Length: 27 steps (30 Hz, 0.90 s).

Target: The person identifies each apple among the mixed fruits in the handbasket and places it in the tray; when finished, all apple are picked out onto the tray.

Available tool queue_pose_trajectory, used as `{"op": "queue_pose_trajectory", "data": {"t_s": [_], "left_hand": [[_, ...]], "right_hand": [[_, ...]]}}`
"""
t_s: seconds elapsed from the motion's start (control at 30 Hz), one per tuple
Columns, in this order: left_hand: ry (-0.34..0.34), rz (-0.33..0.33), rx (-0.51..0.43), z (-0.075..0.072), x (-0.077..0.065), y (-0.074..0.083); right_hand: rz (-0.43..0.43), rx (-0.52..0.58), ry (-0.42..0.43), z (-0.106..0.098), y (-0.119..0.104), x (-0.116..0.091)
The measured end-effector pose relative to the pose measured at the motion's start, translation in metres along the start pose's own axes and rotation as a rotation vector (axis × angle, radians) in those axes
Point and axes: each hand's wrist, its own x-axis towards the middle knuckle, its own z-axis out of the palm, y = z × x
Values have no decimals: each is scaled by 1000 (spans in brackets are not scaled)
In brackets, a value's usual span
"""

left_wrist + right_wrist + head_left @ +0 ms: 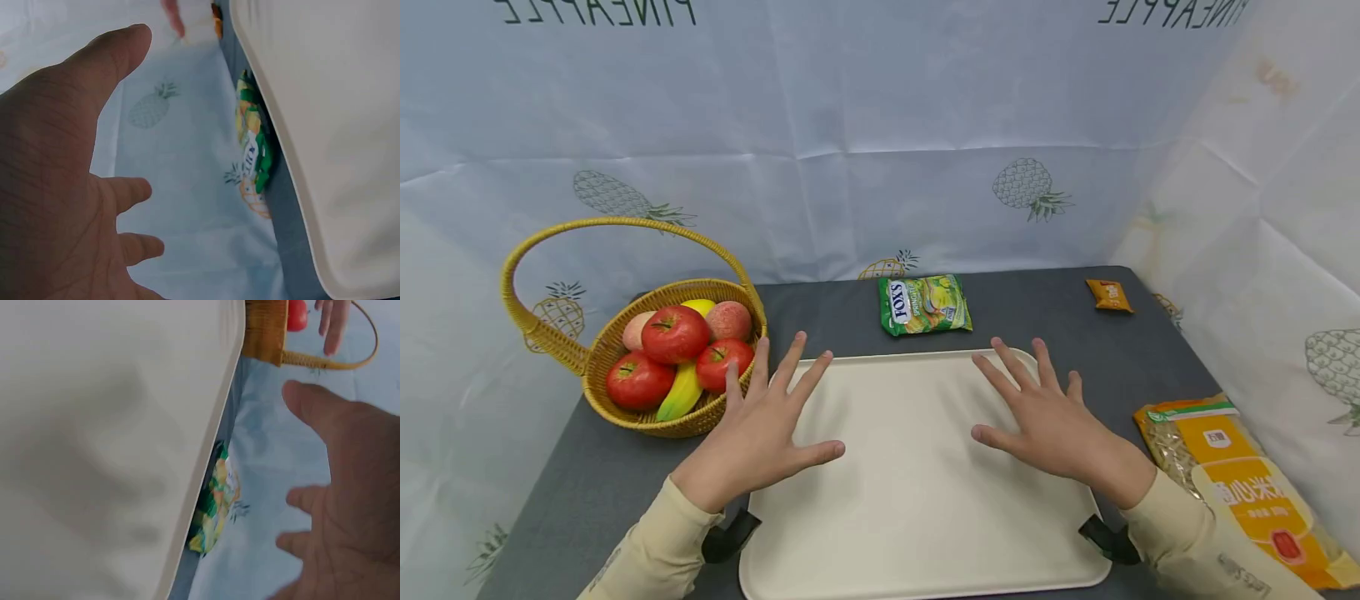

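- We see the left hand (758, 435) and the right hand (1054, 427) with fingers spread, holding nothing.
- Below and between them lies the cream, rounded rectangular tray (917, 508); to us, both hands seem equally near.
- Its side edges run away from us; which axis is longer, we cannot tell surely.
- Beyond its far rim, the green printed plastic packet (927, 306) lies lengthwise left to right.

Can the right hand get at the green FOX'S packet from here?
Likely yes: the right hand holds nothing, and the green packet lies uncovered beyond the tray, with only the tray's low rim between.
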Motion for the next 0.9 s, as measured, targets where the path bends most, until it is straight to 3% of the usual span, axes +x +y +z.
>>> {"op": "queue_pose_trajectory", "data": {"t_s": [0.2,0.5,0.6,0.9], "left_hand": [[-12,-46,-31,3,-6,-10],[25,-112,-101,3,-31,-49],[70,-111,-107,1,-37,-67],[298,-56,-122,-18,-50,-120]], "right_hand": [[-126,165,-161,7,41,0],[-98,157,-243,10,84,-14],[-65,141,-264,11,90,-18],[-33,24,-269,13,90,-20]]}}
